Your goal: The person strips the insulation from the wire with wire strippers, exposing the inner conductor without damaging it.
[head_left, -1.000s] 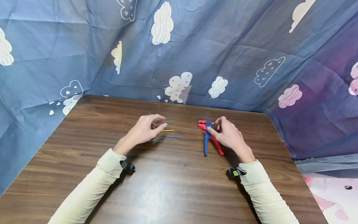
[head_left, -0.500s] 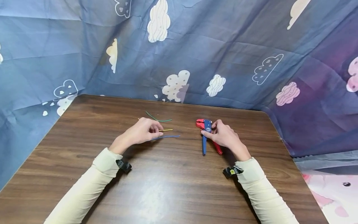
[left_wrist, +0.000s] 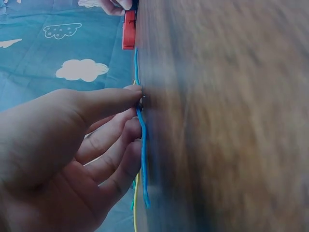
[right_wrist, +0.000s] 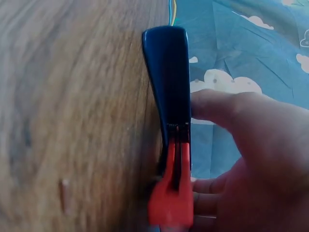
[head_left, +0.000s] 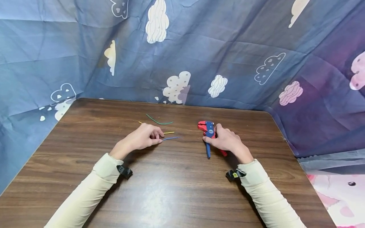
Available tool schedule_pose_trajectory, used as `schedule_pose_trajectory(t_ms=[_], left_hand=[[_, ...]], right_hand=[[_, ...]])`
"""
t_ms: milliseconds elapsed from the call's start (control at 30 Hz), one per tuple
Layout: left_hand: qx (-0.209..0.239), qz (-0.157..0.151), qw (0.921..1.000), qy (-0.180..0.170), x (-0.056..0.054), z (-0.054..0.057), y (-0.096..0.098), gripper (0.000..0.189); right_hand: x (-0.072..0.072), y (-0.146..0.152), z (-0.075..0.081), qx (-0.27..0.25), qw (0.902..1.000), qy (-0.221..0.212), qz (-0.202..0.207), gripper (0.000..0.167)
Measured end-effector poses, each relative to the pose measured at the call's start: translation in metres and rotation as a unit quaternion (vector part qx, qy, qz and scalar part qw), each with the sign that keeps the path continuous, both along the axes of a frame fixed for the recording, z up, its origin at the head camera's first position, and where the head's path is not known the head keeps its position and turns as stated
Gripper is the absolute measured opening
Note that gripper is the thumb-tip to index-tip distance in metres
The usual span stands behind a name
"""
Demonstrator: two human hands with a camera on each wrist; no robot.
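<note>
My left hand (head_left: 144, 136) is low over the table, thumb and index finger pinching a blue wire (left_wrist: 145, 164) in the left wrist view. That wire's right end (head_left: 172, 137) sticks out past the fingertips in the head view. A yellow wire (head_left: 169, 133) runs behind the hand, which hides its middle. Farther back lies a curved green wire (head_left: 159, 122). On the right, my right hand (head_left: 226, 139) grips a red and blue wire stripper (head_left: 210, 132), thumb across its body and fingers along the far side. Its blue handle (right_wrist: 166, 72) and red handle are spread apart.
The brown wooden table (head_left: 171, 186) carries all of these. Blue cloth (head_left: 137, 57) with printed clouds hangs along its back and left edges. A pink and white printed cloth (head_left: 336, 196) shows at the right.
My left hand has come forward from beside the green and yellow wires to the blue wire, its fingers closing there. The right hand has slid slightly down the wire stripper, its grip settling.
</note>
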State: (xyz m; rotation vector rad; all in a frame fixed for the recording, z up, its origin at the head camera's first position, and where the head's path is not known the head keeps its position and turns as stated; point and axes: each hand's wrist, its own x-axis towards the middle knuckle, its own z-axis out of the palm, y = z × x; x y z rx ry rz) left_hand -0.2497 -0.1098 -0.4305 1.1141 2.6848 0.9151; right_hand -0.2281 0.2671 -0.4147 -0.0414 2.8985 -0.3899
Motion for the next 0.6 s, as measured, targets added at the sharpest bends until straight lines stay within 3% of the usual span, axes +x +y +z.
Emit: schedule_pose_trajectory(t_ms=[133, 300, 433, 600], left_hand=[[-0.003, 0.004, 0.9999, -0.009, 0.002, 0.000, 0.000, 0.012], [-0.008, 0.006, 1.0000, -0.001, 0.001, 0.000, -0.001, 0.013], [-0.006, 0.016, 0.9999, -0.003, 0.001, 0.001, -0.004, 0.012], [-0.007, 0.020, 0.9998, -0.007, 0.006, 0.003, -0.001, 0.011]], right_hand=[[-0.001, 0.001, -0.001, -0.011, 0.9999, 0.003, 0.004, 0.068], [-0.006, 0.005, -0.004, -0.024, 0.9996, 0.017, 0.005, 0.066], [-0.011, 0.004, -0.006, -0.075, 0.9968, 0.026, 0.000, 0.063], [-0.013, 0.006, -0.011, -0.126, 0.9912, 0.042, 0.004, 0.045]])
